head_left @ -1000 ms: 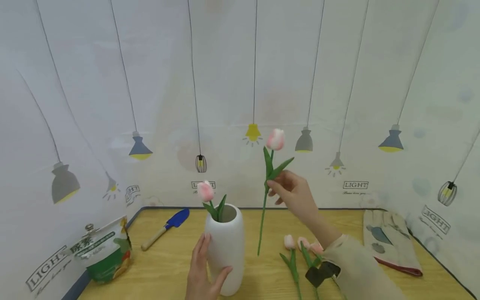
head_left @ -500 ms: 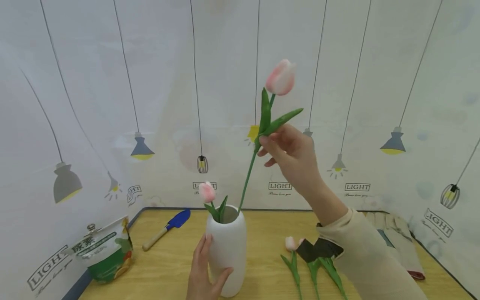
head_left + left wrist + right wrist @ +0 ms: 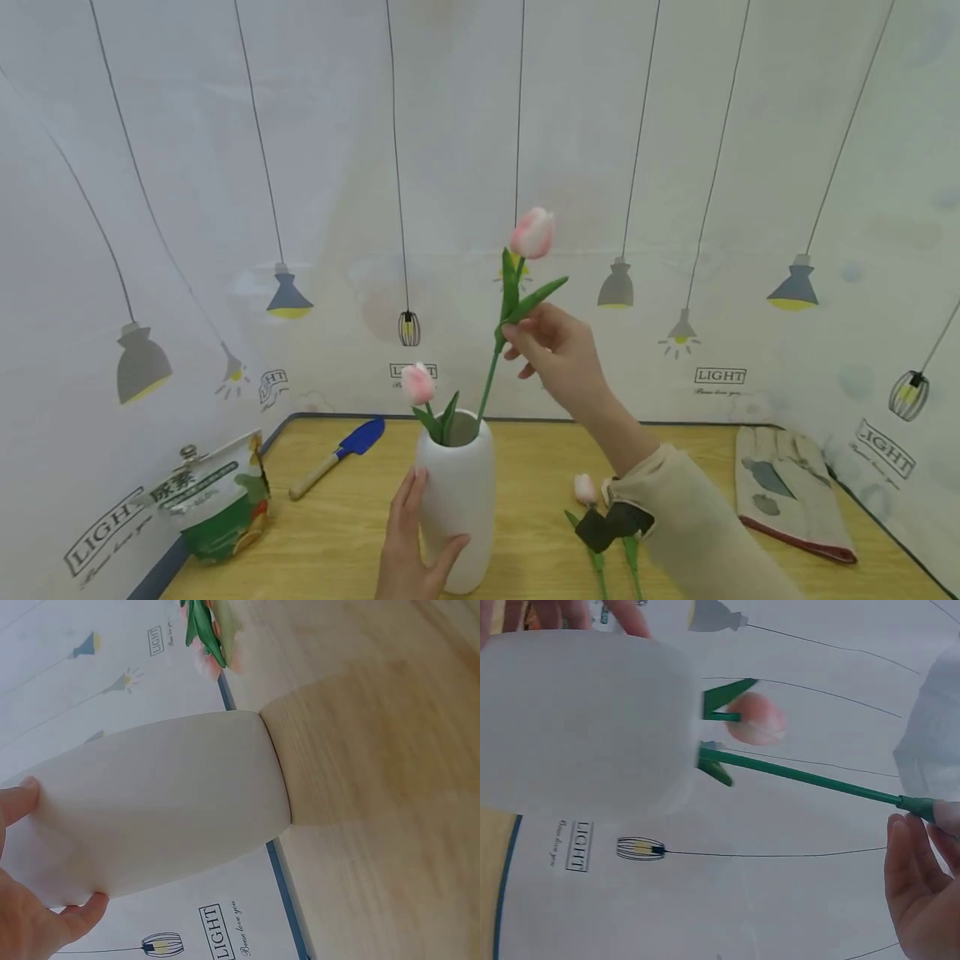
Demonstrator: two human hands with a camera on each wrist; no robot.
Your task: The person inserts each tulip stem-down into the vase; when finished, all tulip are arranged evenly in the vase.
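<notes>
A tall white vase (image 3: 456,508) stands upright on the wooden table. My left hand (image 3: 415,533) holds its side, thumb on the front; the left wrist view shows thumb and fingers on opposite sides of the vase (image 3: 165,802). One pink tulip (image 3: 418,385) with green leaves stands in the mouth. My right hand (image 3: 558,350), above and right of the vase, pinches a second pink tulip (image 3: 534,235) just below its leaves. In the right wrist view, its green stem (image 3: 802,776) slants to the vase mouth, and the stem's lower end is hidden there.
More pink tulips (image 3: 585,490) lie on the table at front right, partly hidden by my right sleeve and a black wrist device (image 3: 615,525). Behind them to the right are pale gloves (image 3: 791,492). A blue trowel (image 3: 362,437) and a green-and-white bag (image 3: 217,504) are at left.
My right hand has brought the second tulip left, first rising over the vase and then coming down, its stem now at the mouth. The left hand keeps its hold on the vase.
</notes>
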